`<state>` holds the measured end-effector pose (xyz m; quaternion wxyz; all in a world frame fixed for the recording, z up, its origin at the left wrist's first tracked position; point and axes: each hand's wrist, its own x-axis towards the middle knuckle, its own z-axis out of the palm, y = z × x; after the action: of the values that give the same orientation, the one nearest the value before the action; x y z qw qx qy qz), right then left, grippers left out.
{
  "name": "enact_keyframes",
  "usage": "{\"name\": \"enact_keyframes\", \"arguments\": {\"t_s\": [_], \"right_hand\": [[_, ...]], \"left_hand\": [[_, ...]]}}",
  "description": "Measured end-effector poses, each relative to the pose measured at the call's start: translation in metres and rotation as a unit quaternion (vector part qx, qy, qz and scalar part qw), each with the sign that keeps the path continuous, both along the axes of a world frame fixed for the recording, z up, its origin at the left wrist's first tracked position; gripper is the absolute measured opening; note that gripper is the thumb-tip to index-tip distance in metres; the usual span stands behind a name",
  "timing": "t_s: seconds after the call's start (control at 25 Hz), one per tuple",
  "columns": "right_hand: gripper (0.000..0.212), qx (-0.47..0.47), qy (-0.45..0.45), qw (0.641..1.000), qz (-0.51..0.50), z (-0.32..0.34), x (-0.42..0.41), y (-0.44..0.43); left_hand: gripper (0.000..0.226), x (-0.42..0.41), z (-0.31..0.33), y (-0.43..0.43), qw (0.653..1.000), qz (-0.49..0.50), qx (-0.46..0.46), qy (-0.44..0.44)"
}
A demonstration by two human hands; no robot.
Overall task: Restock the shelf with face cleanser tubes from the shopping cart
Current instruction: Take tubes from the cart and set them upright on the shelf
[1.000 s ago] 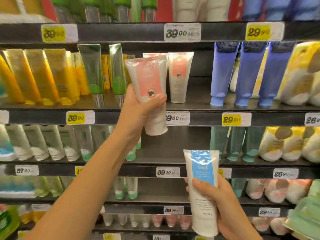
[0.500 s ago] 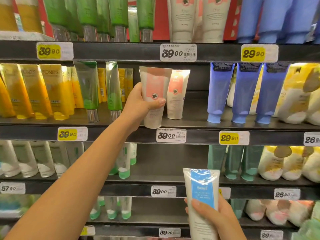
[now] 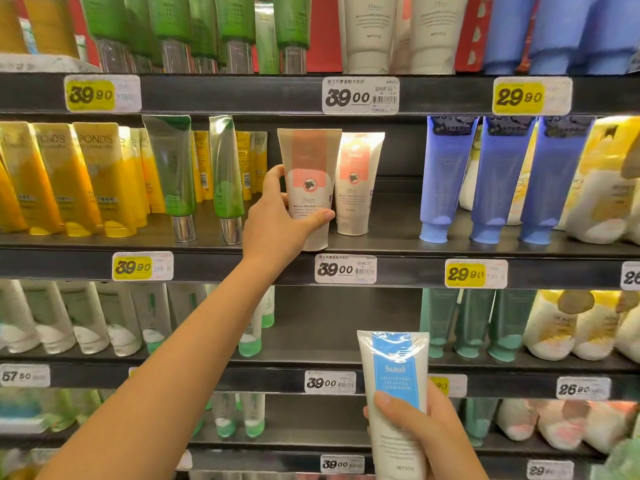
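Note:
My left hand (image 3: 277, 220) grips a white cleanser tube with a pink label (image 3: 308, 174), cap down, standing on the front of the dark middle shelf (image 3: 398, 244). A matching pink-label tube (image 3: 356, 181) stands just right of it, further back. My right hand (image 3: 429, 434) holds a white tube with a blue label (image 3: 394, 386) upright, low in front of the lower shelves. The shopping cart is out of view.
Green tubes with silver caps (image 3: 176, 181) and yellow tubes (image 3: 79, 178) stand left of the pink pair; blue tubes (image 3: 498, 178) stand to the right with a gap between. A price tag reading 39.00 (image 3: 344, 269) sits below. Shelves above and below hold more tubes.
My left hand has carried the pink-label tube up from in front of the shelf edge and set it on the shelf beside the matching tube. The view tilted upward; the right hand kept its tube.

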<state>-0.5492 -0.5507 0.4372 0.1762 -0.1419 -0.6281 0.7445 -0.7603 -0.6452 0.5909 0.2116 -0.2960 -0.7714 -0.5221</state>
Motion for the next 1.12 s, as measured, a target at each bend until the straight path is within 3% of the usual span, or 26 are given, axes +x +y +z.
{"name": "enact_keyframes", "arguments": {"t_s": [0.32, 0.64, 0.8, 0.96, 1.12], "right_hand": [[0.050, -0.026, 0.012, 1.000, 0.011, -0.006, -0.007, 0.001], [0.067, -0.052, 0.046, 0.997, 0.019, -0.015, -0.011, 0.003], [0.059, -0.024, 0.072, 0.997, 0.028, -0.014, -0.017, 0.003], [0.030, 0.108, 0.093, 0.990, 0.002, -0.006, -0.031, 0.003], [0.028, 0.235, 0.091, 0.968, -0.021, -0.003, -0.060, 0.009]], "left_hand": [[0.072, 0.004, -0.005, 0.010, 0.999, 0.019, 0.040, 0.003], [0.073, 0.015, -0.018, -0.001, 0.998, -0.029, 0.047, -0.035], [0.043, 0.043, -0.045, -0.041, 0.984, -0.069, 0.164, -0.024], [0.022, 0.069, -0.108, -0.076, 0.961, -0.097, 0.208, -0.153], [0.015, 0.083, -0.172, -0.092, 0.939, -0.097, 0.153, -0.292]]}}
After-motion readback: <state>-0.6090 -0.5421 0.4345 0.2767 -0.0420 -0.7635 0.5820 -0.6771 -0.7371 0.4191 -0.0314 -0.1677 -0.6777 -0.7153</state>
